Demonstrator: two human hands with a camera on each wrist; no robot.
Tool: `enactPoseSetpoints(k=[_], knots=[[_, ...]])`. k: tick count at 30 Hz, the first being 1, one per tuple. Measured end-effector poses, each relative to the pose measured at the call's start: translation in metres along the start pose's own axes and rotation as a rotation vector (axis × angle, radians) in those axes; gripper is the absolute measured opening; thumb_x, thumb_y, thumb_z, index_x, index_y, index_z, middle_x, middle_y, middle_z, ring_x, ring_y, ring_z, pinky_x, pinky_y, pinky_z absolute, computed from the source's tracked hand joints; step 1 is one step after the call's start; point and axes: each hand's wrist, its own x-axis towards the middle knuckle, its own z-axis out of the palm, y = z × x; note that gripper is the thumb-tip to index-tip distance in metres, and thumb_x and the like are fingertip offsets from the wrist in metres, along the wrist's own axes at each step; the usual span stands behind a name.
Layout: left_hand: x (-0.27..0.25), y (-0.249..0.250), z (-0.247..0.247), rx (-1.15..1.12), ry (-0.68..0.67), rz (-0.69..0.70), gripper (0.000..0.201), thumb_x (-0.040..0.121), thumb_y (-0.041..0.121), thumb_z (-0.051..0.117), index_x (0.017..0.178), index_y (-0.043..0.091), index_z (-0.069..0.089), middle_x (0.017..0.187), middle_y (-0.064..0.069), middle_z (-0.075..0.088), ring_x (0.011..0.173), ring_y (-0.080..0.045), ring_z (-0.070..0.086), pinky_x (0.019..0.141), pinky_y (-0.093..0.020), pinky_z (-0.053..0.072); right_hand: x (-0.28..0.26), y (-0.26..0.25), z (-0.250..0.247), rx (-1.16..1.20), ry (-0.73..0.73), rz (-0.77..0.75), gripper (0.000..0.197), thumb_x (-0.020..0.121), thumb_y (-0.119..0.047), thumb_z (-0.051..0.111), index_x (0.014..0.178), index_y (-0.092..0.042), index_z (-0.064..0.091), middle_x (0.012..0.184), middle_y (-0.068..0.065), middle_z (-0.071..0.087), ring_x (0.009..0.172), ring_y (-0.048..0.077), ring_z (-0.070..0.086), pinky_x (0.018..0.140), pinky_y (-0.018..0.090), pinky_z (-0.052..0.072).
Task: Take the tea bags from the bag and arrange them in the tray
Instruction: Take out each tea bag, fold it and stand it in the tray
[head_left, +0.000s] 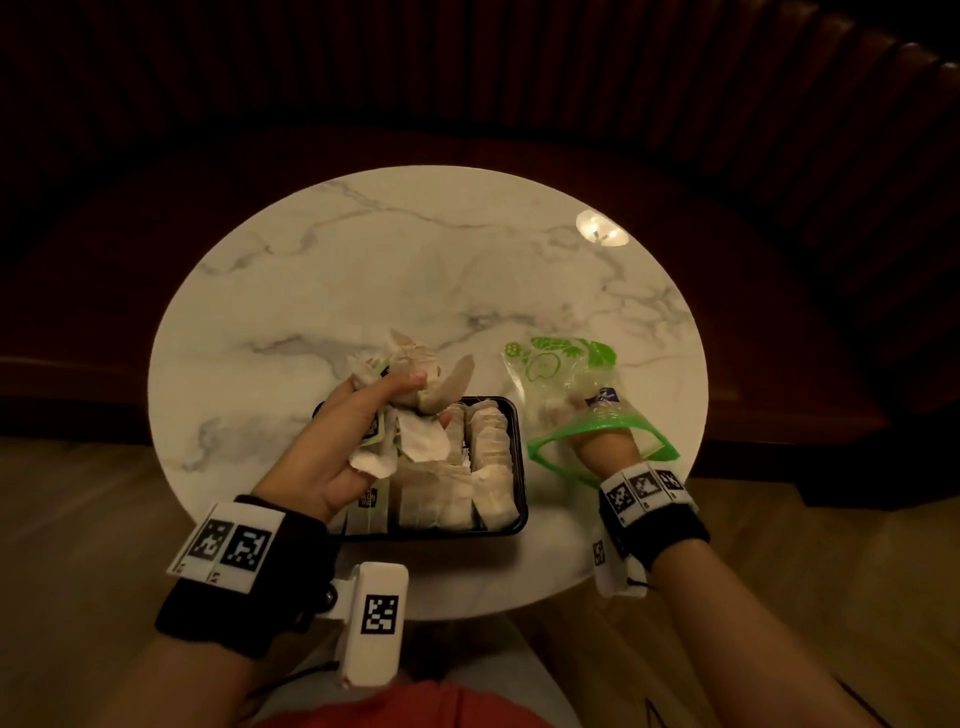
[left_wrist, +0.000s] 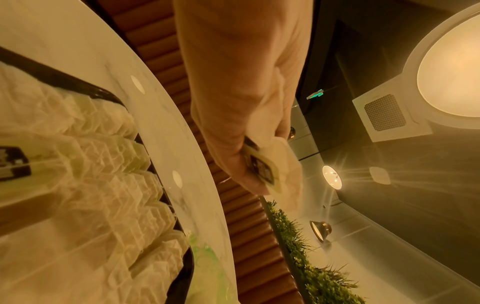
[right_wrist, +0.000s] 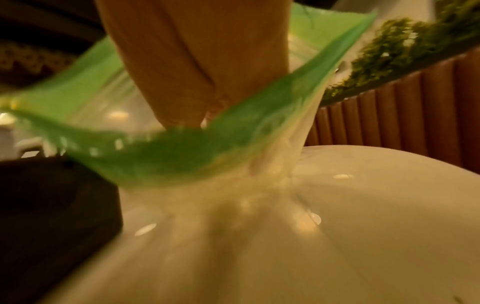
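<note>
A loose bunch of pale, crumpled paper tea bags (head_left: 410, 364), some with small printed tags, is held up over the near-left part of the black rectangular plastic tray (head_left: 514, 415), clamped in the left hand (head_left: 353, 431) with fingers and thumb curled round the bundle. From the left wrist view the same hand (left_wrist: 233, 102) is seen from behind, a tagged tea bag (left_wrist: 270, 170) poking out past the fingers. Below it, the tray is already packed with rows of white tea bags (head_left: 488, 467) standing on edge side by side, and a few tagged ones are seen at its near-left corner. Just beside the tray, to the right, a clear plastic zip bag with a green rim and green printed pattern (head_left: 566, 379) lies on the table, its mouth gaping toward the person. The right hand (head_left: 605, 447) is pushed into that mouth up to the wrist; through the plastic the fingers are only a blur, so whether they are spread or closed on anything cannot be told. In the right wrist view the green rim (right_wrist: 182, 156) is wrapped around the hand (right_wrist: 197, 61), heavily smeared. Everything rests on a round white marble-patterned table top (head_left: 415, 260), with dark ribbed upholstered seating (head_left: 519, 67) curving behind it. Black wristbands carrying white marker blocks (head_left: 228, 540) are worn on both wrists.
</note>
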Motion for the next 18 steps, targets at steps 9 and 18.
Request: enactPoseSetpoints(k=[9,18], knots=[[-0.003,0.03,0.009,-0.013,0.044,0.024,0.051,0.087,0.011,0.061,0.134,-0.004,0.051,0.122,-0.021,0.065,0.087,-0.025,0.072,0.071,-0.03,0.059,-0.025,0.017,-0.014,0.312,-0.068,-0.032,0.042,0.099,-0.024,0.053,0.137,-0.007,0.047,0.143,0.009,0.047,0.13,0.025,0.044,0.108,0.027,0.032],[0.008,0.04,0.006,-0.014,0.036,0.03,0.052,0.076,0.015,0.066,0.126,0.003,0.057,0.121,-0.018,0.067,0.091,-0.023,0.072,0.085,-0.038,0.059,-0.021,0.007,-0.027,0.722,0.184,-0.009,0.023,0.097,-0.001,0.048,0.117,-0.002,0.059,0.119,0.02,0.062,0.104,0.028,0.062,0.077,0.032,0.056]])
